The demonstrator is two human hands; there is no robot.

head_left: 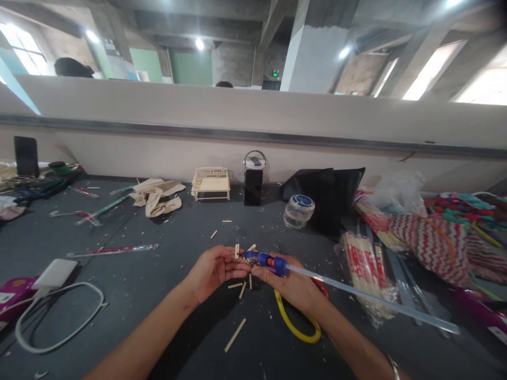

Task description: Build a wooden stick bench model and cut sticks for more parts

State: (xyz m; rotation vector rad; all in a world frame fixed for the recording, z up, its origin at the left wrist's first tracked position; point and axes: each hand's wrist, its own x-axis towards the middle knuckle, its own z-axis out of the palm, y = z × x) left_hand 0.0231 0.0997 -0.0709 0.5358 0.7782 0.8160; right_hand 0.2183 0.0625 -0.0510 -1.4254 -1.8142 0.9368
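Observation:
My right hand (295,285) is wrapped around a blue hot glue gun (259,258), its nozzle pointing left. A long clear glue stick (372,293) sticks out of the gun's back end toward the lower right. Between the thumb and fingertips of my left hand (214,269) is a short pale wooden stick (237,251), right at the nozzle. Several more short wooden pieces (242,290) lie just below the hands, and a longer one (235,335) lies nearer to me. Beneath my right wrist a yellow loop-shaped handle (299,330) shows, with a red part partly hidden.
A small wooden model bench (211,184) stands at the back beside a phone (253,187). A clear jar (299,211) and black bag (328,195) are right of it. Bagged sticks (366,274) lie right; a white charger with cable (57,274) lies left.

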